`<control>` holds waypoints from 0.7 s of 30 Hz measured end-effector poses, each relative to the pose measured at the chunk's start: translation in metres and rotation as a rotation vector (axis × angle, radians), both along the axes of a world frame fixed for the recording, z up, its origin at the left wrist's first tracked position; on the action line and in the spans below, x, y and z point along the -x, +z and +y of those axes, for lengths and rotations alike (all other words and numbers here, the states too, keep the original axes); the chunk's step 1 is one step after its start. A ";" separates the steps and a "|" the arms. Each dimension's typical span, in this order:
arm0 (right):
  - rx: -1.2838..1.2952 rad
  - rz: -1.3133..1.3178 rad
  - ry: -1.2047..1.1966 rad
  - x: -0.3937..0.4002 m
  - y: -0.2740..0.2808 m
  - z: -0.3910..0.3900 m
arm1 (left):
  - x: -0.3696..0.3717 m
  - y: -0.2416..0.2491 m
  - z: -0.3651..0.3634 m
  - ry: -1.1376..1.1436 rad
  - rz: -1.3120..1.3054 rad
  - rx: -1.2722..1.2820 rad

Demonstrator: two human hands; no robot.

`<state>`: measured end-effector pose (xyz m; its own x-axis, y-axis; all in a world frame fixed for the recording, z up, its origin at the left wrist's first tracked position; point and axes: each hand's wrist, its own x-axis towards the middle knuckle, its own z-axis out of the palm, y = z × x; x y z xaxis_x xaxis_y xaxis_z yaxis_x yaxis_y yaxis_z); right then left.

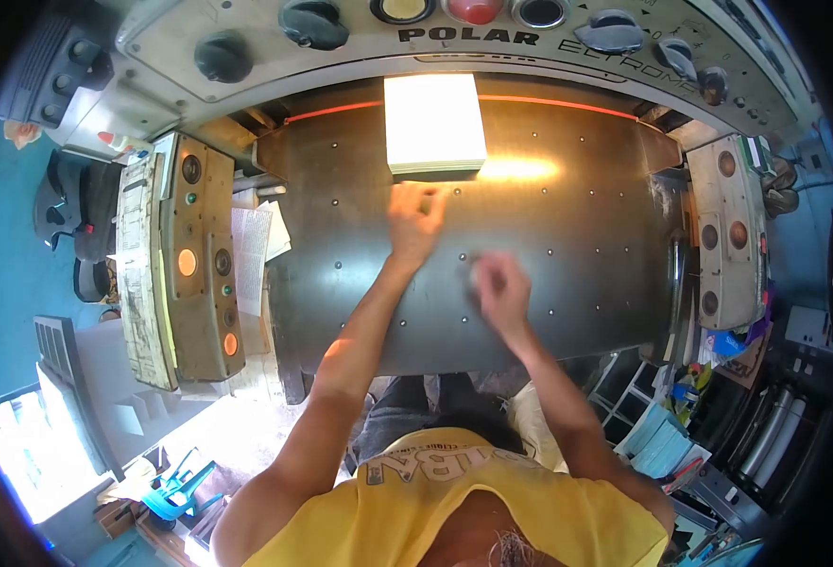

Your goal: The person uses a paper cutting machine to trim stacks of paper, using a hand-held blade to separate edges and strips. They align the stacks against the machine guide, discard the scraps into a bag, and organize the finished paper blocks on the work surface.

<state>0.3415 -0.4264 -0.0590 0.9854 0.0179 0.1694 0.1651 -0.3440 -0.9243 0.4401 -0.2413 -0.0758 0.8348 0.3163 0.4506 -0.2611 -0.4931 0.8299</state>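
A thick stack of white paper [433, 123] lies at the far side of the dark metal machine bed [378, 312], close to the red line. Just in front of its near edge is my left hand [416, 222], with curled fingers and the thumb bent toward them. Whether that hand touches the stack or holds anything small is hidden. My right hand [503, 295] hangs over the middle of the bed, nearer to my body and right of the left one. Motion smears its fingers, so their grip does not show.
A control panel [473, 59] with knobs and buttons spans the back. Side consoles flank the bed, the left one [194, 255] with lit orange buttons, the right one [733, 231] with round buttons. Printed sheets [249, 255] lie beside the left console. Small air holes dot the bed.
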 end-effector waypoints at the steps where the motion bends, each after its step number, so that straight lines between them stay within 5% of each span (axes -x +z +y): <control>1: 0.191 -0.002 0.196 0.043 0.014 -0.014 | -0.003 -0.004 -0.008 -0.078 0.007 -0.117; 3: 0.532 0.250 0.585 0.121 0.012 -0.046 | -0.021 -0.021 -0.021 0.084 0.099 -0.191; 4: 0.690 0.144 0.624 0.150 0.005 -0.063 | -0.033 -0.028 -0.024 0.160 0.139 -0.225; 8: 0.911 0.012 0.390 0.171 -0.015 -0.110 | -0.045 -0.033 -0.033 0.292 0.170 -0.128; 12: 1.241 0.289 0.310 0.200 -0.048 -0.113 | -0.046 -0.031 -0.033 0.314 0.264 -0.111; 18: 1.337 0.232 0.164 0.159 -0.067 -0.170 | -0.047 -0.032 -0.033 0.331 0.201 -0.120; 21: 1.218 0.677 0.370 0.148 -0.093 -0.199 | -0.046 -0.029 -0.034 0.333 0.217 -0.132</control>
<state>0.1932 -0.6249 -0.1523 0.7755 0.0759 -0.6267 0.0747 -0.9968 -0.0282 0.4858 -0.2751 -0.1044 0.7767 0.5362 0.3304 0.1046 -0.6270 0.7719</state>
